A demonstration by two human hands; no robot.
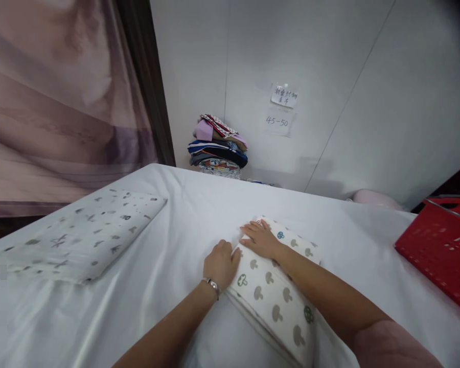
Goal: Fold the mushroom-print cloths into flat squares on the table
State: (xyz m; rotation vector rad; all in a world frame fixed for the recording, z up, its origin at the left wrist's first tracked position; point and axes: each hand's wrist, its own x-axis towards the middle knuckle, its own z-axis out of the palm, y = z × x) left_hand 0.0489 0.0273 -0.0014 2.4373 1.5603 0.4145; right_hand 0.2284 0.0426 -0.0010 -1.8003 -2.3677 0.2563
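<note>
A folded white cloth with a mushroom print [272, 296] lies on the white-covered table [184, 220] in front of me. My right hand [261, 238] lies flat on its far end, fingers stretched out toward the left edge. My left hand [221, 263] rests at the cloth's left edge with the fingers curled down against the fold; a watch is on that wrist. Whether those fingers pinch the cloth edge is hidden.
A second folded cloth with a grey leaf print [88, 232] lies at the left of the table. A red plastic basket [440, 245] stands at the right edge. A stack of folded colourful clothes [217, 145] sits by the wall, below two paper notes [281, 107].
</note>
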